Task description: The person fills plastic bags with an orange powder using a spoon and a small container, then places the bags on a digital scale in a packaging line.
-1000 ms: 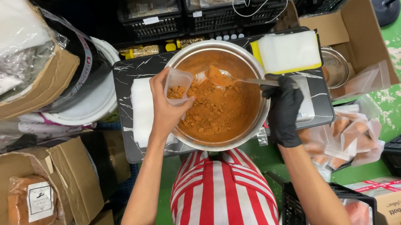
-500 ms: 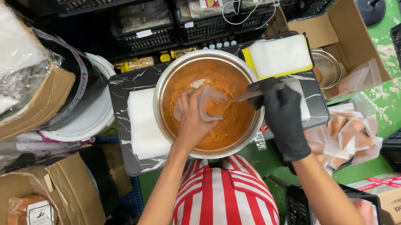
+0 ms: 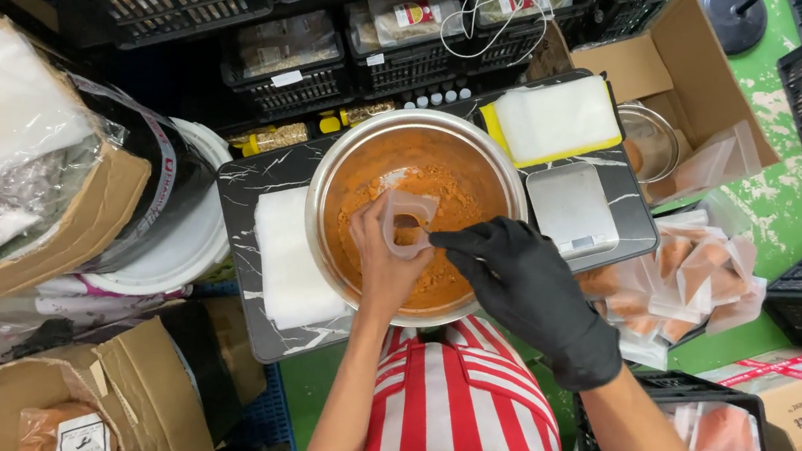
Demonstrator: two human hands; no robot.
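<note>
Clear plastic pouch [image 3: 408, 221] held open over orange powder in metal bowl [image 3: 333, 162], bare left hand [image 3: 386, 264] gripping it, black-gloved right hand [image 3: 526, 280] pinching its edge, digital scale [image 3: 574, 210] beside bowl on marble tabletop [image 3: 245, 183].

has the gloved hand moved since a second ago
Yes. The gloved right hand came off the scale side and in over the steel bowl, toward the pouch.

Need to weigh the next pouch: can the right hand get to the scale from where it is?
Probably yes. The right hand, in a black glove, is over the bowl's rim beside the scale, whose top is bare, with nothing between them.
</note>
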